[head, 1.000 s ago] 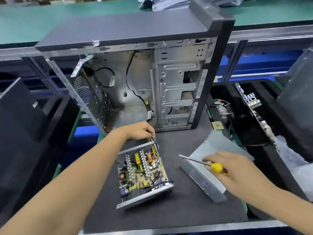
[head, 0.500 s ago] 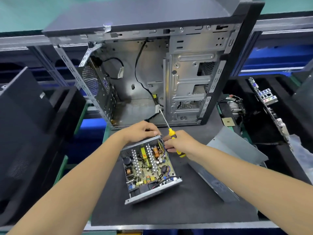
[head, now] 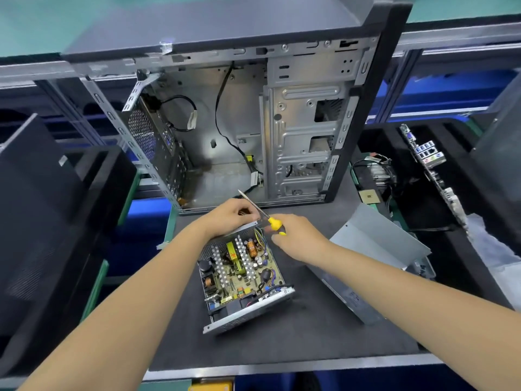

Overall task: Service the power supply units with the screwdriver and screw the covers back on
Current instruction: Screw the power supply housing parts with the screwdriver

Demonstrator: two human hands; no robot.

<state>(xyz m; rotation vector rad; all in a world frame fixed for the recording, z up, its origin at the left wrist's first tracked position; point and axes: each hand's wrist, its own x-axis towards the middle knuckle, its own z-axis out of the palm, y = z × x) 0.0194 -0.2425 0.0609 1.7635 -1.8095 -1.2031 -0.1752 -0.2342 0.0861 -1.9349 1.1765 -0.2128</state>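
A dark-matted desk [head: 324, 342] carries an opened, emptied computer case [head: 253, 114] standing upright at its far edge. Black foam trays flank it; the right tray [head: 423, 210] holds a motherboard [head: 431, 170] on edge and a cooler [head: 377, 173]. Near the middle lies the open power supply unit [head: 242, 277], circuit board exposed, its removed cover [head: 377, 249] just beside it on the right. The left hand [head: 228, 218] curls over the unit's far wall. The right hand [head: 296, 235] grips the yellow-handled screwdriver [head: 265, 215], shaft angled up toward the case.
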